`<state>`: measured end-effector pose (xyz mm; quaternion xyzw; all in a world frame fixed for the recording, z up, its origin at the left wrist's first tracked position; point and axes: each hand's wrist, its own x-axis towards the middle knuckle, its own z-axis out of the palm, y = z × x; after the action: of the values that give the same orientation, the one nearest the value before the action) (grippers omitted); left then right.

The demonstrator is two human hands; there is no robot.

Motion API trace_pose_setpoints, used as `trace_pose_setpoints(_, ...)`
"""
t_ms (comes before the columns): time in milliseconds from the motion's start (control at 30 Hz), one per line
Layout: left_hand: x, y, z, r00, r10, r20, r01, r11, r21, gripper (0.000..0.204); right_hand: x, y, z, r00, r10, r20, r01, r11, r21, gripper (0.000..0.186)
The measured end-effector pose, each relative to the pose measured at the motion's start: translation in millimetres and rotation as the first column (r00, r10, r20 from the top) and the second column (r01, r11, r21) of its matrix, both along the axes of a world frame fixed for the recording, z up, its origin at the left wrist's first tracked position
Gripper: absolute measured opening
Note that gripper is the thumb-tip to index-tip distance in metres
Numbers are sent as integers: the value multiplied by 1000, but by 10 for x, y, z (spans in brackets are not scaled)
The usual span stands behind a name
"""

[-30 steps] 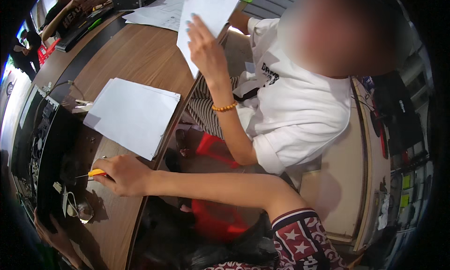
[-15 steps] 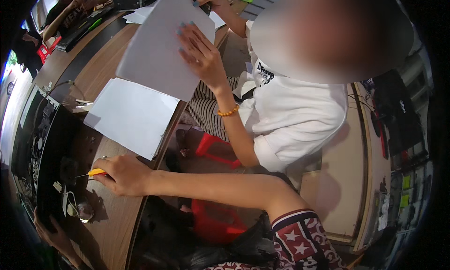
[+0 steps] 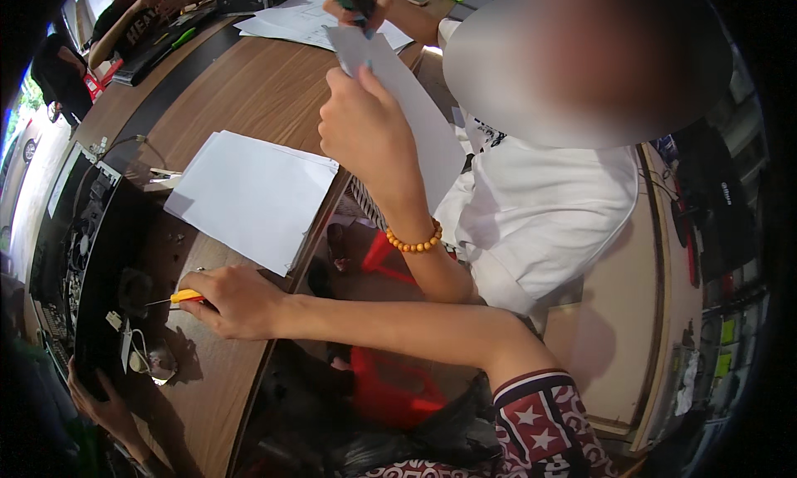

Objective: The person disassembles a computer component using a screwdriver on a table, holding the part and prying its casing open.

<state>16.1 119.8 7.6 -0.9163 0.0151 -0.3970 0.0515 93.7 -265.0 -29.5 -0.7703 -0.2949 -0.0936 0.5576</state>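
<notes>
My right hand [image 3: 237, 302] is closed around a yellow-handled screwdriver [image 3: 184, 296], whose thin shaft points left into an open black computer case [image 3: 91, 229] lying on the wooden table [image 3: 249, 88]. My left hand [image 3: 104, 407] shows at the lower left, fingers curled on the case's near edge. A white sheet [image 3: 253, 196] lies just beyond my right hand, overhanging the table edge.
A person in a white shirt sits close on the right; their hand with a bead bracelet [image 3: 365, 134] holds up another sheet [image 3: 415, 104]. More papers [image 3: 290, 21] lie at the far end. A red stool [image 3: 390, 387] stands under the table. Other people sit far left [image 3: 133, 21].
The person beside me has swung their sheet down and closer, now holding it in both hands. My right hand and the screwdriver have stayed in place.
</notes>
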Motion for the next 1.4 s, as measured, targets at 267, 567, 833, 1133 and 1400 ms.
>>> trace_pose_setpoints(267,12,-361,53,1000,-13,-15,12,998,-64,45,20,-150,39,999,7,-36,-8,1000,-17,21)
trace_pose_setpoints(567,-154,-314,50,998,70,7,-69,994,-86,49,-54,52,69,998,24,-52,-26,999,-26,25)
trace_pose_setpoints(833,268,-688,79,999,-45,18,46,996,-73,52,96,-323,8,998,28,-62,-28,1000,12,21)
trace_pose_setpoints(1133,784,-1550,-384,849,-525,53,528,844,-97,41,858,374,-212,991,-97,-89,57,926,-374,44)
trace_pose_setpoints(1400,870,-1499,-243,867,-498,-15,497,867,-37,41,632,40,-102,999,-10,-40,6,995,-103,31)
